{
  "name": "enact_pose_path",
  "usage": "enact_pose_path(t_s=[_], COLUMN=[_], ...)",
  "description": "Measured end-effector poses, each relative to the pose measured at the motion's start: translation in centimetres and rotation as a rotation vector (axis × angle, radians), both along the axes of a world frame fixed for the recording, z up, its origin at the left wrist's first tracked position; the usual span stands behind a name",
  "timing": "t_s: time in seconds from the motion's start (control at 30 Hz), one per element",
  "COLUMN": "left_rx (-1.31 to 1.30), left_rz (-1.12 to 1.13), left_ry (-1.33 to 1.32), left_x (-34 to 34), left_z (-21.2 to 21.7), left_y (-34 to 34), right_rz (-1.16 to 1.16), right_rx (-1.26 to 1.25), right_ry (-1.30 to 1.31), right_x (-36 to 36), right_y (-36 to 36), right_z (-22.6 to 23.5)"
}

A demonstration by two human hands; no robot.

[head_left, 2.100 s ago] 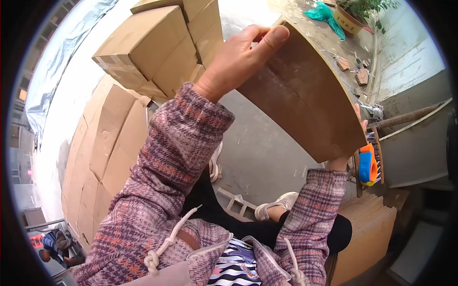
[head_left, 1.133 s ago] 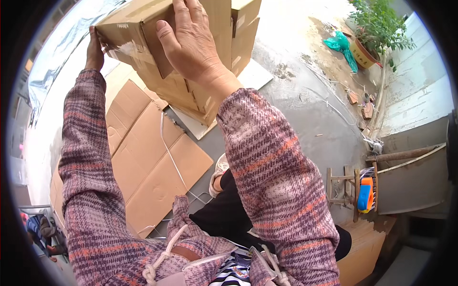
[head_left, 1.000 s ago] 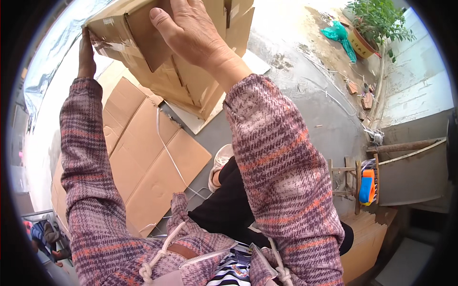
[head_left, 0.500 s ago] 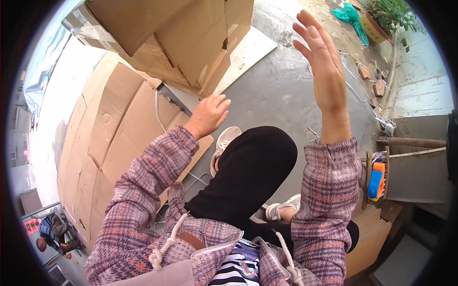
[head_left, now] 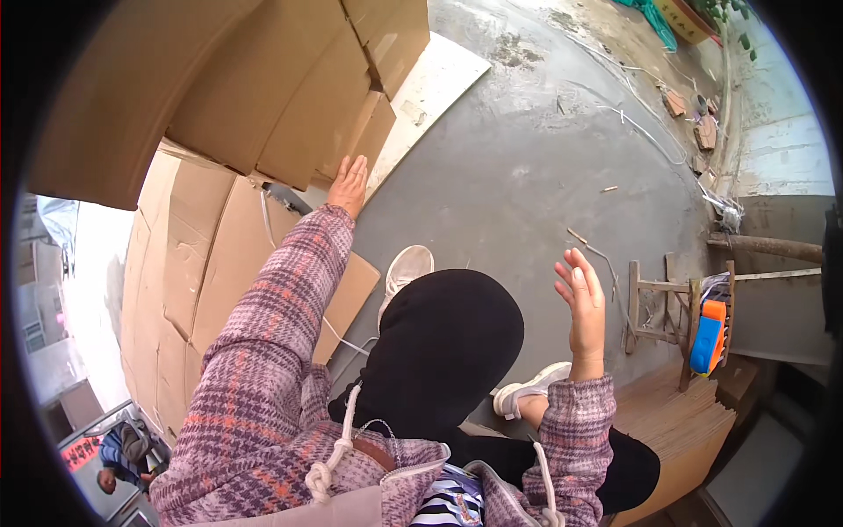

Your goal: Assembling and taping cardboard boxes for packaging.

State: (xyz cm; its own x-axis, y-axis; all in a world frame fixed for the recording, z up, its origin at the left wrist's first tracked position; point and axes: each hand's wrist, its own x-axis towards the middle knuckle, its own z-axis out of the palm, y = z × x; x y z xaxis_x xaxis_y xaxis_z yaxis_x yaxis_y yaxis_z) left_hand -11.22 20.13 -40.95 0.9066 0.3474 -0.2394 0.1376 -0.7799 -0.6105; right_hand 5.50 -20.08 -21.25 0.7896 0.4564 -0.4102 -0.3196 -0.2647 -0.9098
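Observation:
My left hand (head_left: pixel 349 186) lies flat with fingers stretched out against the lower edge of a large folded cardboard box (head_left: pixel 299 97), which stands at the upper left. My right hand (head_left: pixel 583 303) is held up in the air beside my right knee, fingers extended and slightly apart, with nothing in it. Under and left of my left arm rests another stack of cardboard (head_left: pixel 189 263), its flaps creased. A white board (head_left: pixel 439 88) lies on the floor behind the upright box.
To the right, a small wooden stool (head_left: pixel 659 312) carries an orange and blue object (head_left: pixel 709 338). Layered cardboard sheets (head_left: pixel 685 422) lie beside my right leg. Brick pieces (head_left: pixel 705 132) and white cord (head_left: pixel 650 140) line the wall side. Another person (head_left: pixel 123 457) is at the far lower left.
My left hand has moved up and left onto the cardboard. My right hand has dropped lower, toward my knee. The upper cardboard now reaches further down and left in view.

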Motion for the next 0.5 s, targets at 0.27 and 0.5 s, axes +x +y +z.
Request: enact_pose_path(t_s=[0.27,0.5], left_rx=[0.066,0.019], left_rz=[-0.04,-0.076], left_ry=[0.023,-0.025], left_x=[-0.6,-2.8], left_z=[0.1,-0.3], left_y=[1.2,5.5], right_rz=[0.01,0.026], right_rx=[0.006,0.006], right_ry=[0.054,0.082], right_x=[-0.1,0.1], right_y=[0.6,0.9], right_z=[-1.2,-2.7])
